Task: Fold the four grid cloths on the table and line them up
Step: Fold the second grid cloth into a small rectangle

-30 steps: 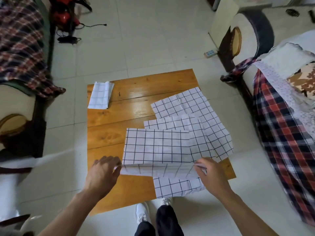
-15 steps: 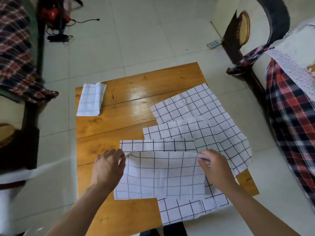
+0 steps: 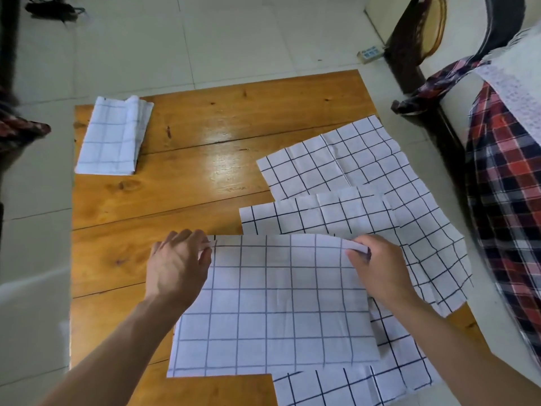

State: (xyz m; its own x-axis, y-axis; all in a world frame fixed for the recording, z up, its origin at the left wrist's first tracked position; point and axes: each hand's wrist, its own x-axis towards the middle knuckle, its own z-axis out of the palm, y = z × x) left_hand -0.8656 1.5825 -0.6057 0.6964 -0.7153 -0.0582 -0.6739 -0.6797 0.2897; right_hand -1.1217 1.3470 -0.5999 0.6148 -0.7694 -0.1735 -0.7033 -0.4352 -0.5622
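A white grid cloth (image 3: 278, 306) lies folded in half on the near part of the wooden table (image 3: 181, 200). My left hand (image 3: 178, 268) pinches its far left corner and my right hand (image 3: 377, 268) pinches its far right corner. Two unfolded grid cloths (image 3: 345, 171) (image 3: 319, 215) overlap behind it to the right, and one runs under it to the near edge. A folded grid cloth (image 3: 114, 139) sits at the far left corner of the table.
A bed with a red plaid cover (image 3: 506, 206) and a dark wooden frame (image 3: 409, 45) stands close on the right. Pale tiled floor (image 3: 205, 39) surrounds the table. A small remote (image 3: 370, 53) lies on the floor beyond the table.
Both hands carried the cloth's near edge away from me and laid it over the far edge, folding the cloth in half. The camera moved closer over the table.
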